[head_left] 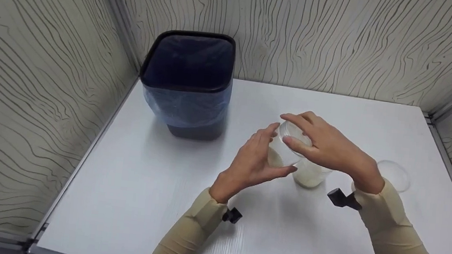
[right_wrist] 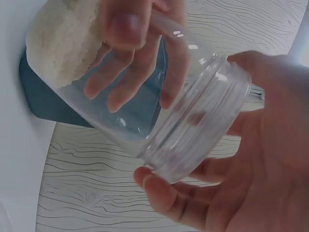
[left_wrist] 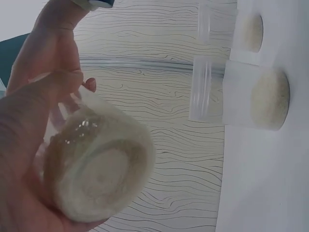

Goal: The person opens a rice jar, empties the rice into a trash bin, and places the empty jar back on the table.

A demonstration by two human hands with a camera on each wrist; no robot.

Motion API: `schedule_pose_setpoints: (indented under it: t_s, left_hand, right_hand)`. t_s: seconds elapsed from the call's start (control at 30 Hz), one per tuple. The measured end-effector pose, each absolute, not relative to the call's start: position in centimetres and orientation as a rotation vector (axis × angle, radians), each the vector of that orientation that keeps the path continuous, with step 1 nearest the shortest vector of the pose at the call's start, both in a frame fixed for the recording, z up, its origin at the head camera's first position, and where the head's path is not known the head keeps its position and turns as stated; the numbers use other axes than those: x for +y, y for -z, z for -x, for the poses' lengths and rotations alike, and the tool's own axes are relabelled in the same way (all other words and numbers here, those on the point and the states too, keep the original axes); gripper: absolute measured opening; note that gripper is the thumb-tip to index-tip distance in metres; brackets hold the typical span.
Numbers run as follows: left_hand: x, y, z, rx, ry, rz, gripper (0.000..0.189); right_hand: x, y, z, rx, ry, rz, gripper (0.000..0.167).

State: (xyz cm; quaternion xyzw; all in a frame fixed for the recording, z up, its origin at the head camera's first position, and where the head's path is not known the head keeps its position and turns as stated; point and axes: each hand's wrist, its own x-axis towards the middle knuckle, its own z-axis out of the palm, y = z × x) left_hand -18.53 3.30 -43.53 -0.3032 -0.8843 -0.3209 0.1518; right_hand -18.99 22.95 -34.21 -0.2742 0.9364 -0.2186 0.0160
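My left hand (head_left: 254,156) is wrapped around the body of a clear plastic jar (left_wrist: 101,169), which is tilted above the table. Pale rice-like grains (right_wrist: 65,41) lie in the lower part of this jar. At its top my right hand (head_left: 321,144) grips the clear ridged screw lid (right_wrist: 203,121), thumb on one side and fingers on the other. The lid sits on the jar's mouth in the right wrist view. Just beyond the left hand stands a second jar (head_left: 308,174) with similar grains, partly covered by the hands.
A third lidded jar (left_wrist: 248,34) stands behind the second; in the head view my right wrist hides most of it. A dark bin (head_left: 196,130) with a blue liner stands at the back left of the white table (head_left: 127,204). Wood-patterned panels (head_left: 301,34) enclose the table.
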Motion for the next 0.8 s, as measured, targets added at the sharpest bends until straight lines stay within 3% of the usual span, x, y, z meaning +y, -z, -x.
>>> schedule_pose_setpoints:
  t_s: [0.47, 0.8]
  left_hand:
    - [1.7, 42.0, 19.5, -2.476, 1.105, 1.044, 0.096]
    - [0.3, 41.5, 19.8, -2.436, 1.150, 1.020, 0.098]
  right_hand:
    - [23.0, 34.7, 18.7, 2.907, 1.006, 1.036, 0.051]
    - [23.6, 35.8, 18.8, 2.914, 1.237, 1.090, 0.049]
